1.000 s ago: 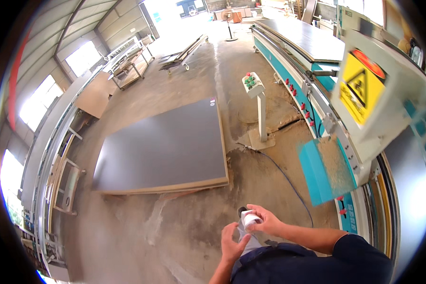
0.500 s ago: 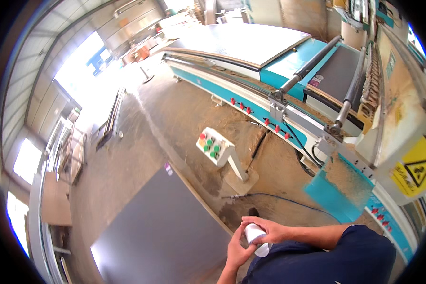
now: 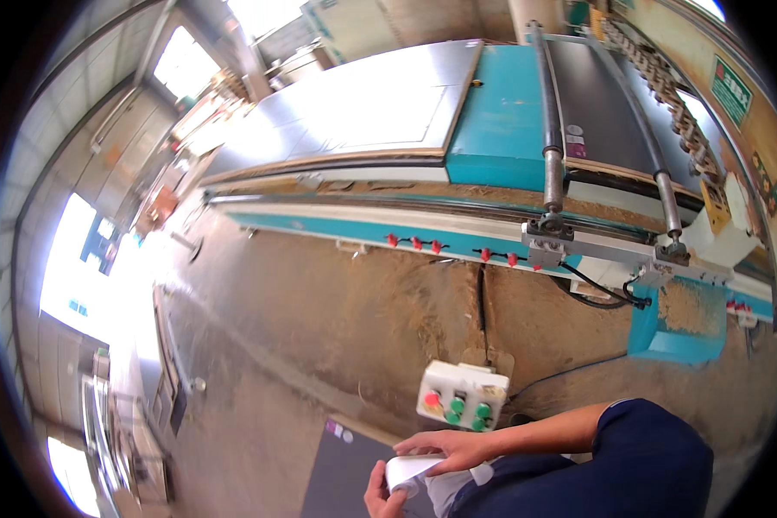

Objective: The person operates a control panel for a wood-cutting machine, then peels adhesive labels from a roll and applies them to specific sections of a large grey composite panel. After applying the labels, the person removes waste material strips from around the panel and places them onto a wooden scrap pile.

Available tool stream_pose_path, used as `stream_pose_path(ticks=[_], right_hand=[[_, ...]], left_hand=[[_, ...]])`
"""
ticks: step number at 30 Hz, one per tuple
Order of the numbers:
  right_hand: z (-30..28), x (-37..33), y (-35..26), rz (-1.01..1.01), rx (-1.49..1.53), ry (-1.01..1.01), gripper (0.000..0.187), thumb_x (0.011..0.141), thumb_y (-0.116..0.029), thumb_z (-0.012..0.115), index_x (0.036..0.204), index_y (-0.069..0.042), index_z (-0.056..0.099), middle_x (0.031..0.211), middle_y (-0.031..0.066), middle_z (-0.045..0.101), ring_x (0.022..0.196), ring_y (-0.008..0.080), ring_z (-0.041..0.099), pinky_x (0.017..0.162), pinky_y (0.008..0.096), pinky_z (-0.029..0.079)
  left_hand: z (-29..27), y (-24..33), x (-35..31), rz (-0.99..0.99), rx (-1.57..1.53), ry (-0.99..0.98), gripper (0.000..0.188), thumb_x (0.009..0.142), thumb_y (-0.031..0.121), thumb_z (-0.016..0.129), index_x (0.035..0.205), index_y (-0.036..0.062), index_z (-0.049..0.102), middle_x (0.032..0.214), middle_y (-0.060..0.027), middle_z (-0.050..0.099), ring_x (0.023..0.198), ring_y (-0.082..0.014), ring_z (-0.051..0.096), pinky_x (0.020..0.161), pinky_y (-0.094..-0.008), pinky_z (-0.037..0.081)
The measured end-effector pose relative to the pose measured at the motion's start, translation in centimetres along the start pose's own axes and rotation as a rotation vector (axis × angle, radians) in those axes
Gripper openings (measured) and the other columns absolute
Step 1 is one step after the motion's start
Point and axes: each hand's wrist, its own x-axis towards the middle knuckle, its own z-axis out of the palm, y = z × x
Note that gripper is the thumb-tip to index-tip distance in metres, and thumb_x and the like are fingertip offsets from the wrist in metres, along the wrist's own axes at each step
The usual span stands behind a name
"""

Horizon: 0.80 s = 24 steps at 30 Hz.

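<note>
Both my hands are together at the lower middle around a small white roll (image 3: 403,471) of paper-like strip. My left hand (image 3: 380,492) closes its thumb and fingers on the roll's left end and underside. My right hand (image 3: 449,449) lies over the top with its fingers bent onto the strip. A loose end of the strip (image 3: 482,473) shows below my right wrist. Whether the strip is tape or labels I cannot make out. Below the hands lies a dark grey panel (image 3: 337,462) with small round and purple stickers at its corner.
A white control box (image 3: 462,395) with red and green buttons stands just beyond my hands. Behind it runs a long teal and white machine (image 3: 337,226) bearing a glossy panel (image 3: 354,112). Rollers (image 3: 552,129) cross its right part. A cable (image 3: 570,371) lies on the dusty floor.
My view has swung right, toward the machine, so the control box is closer to my hands. More of the strip now stretches between the roll and my right hand.
</note>
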Motion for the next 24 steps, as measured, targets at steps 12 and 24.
stream_pose_path(ticks=[12,24], right_hand=[[-8.1,36.3,5.0,-0.191,-0.533,0.665,0.031,0.079,-0.002,0.054,0.109,-0.007,0.062,0.115,0.0141,0.056,0.108,0.0280,0.053,0.092,0.0333,0.042],[-17.1,71.9,12.7,0.031,-0.805,0.448,0.023,0.077,-0.006,0.058,0.098,-0.011,0.068,0.115,0.0146,0.058,0.107,0.0328,0.053,0.090,0.0390,0.044]], left_hand=[[-31.7,8.1,33.2,-0.023,0.021,-0.260,0.076,0.075,0.023,0.068,0.134,-0.0083,0.032,0.128,-0.0159,0.045,0.115,-0.0240,0.046,0.097,-0.0350,0.036],[-54.7,13.5,55.8,0.151,0.509,-0.066,0.047,0.078,0.020,0.064,0.115,-0.0051,0.052,0.101,-0.0103,0.053,0.089,-0.0180,0.051,0.078,-0.0303,0.043]])
